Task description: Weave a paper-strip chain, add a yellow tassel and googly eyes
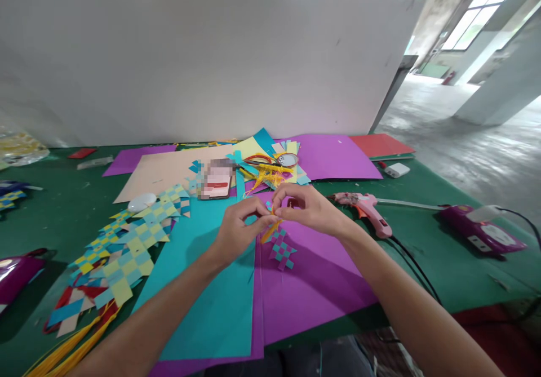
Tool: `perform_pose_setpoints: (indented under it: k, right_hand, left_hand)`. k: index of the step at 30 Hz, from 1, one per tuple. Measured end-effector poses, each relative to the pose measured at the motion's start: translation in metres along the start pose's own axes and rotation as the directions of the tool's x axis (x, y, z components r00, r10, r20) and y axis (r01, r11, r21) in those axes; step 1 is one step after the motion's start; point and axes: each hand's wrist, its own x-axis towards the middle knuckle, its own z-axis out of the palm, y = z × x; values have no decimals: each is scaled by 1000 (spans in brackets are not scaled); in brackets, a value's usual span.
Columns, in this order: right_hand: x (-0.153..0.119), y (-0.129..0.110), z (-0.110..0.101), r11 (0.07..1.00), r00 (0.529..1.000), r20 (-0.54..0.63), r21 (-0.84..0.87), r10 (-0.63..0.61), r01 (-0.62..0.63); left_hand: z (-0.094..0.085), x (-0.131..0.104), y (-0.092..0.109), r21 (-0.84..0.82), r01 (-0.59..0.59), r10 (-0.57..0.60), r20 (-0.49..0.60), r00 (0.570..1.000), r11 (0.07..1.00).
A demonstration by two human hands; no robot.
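My left hand [243, 227] and my right hand [302, 208] meet above the purple sheet [313, 287], fingertips pinched together. Between them is a yellow tassel [270, 232], its strands hanging down below the fingertips. Just under it lies a small woven purple and teal paper piece [282, 250]; whether it is tied to the tassel I cannot tell. A teal sheet [211, 287] lies under my left wrist.
Woven paper pieces [137, 247] and yellow tassels [80, 343] lie at the left. A phone [217, 180] and scissors [257, 160] lie behind my hands. At the right are a pink glue gun [372, 213] and a purple power strip [482, 230] with cables.
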Motion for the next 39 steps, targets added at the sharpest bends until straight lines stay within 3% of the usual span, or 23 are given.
perform_pose_setpoints:
  k: [11, 18, 27, 32, 39]
  right_hand:
    - [2, 0, 2, 997, 998, 26, 61, 49, -51]
    - [1, 3, 1, 997, 996, 44, 11, 81, -82]
    - [2, 2, 1, 993, 994, 27, -50, 111, -109]
    - [2, 3, -6, 993, 993, -16, 3, 118, -118]
    - [2, 0, -5, 996, 996, 42, 45, 79, -81]
  left_hand:
    - [1, 0, 0, 85, -26, 23, 30, 999, 996]
    - [2, -1, -1, 146, -59, 54, 40, 998, 988]
    - [3, -2, -3, 98, -55, 50, 44, 998, 994]
    - [2, -1, -2, 5, -1, 1, 39, 999, 1000]
    - [3, -1, -4, 31, -6, 5, 60, 998, 999]
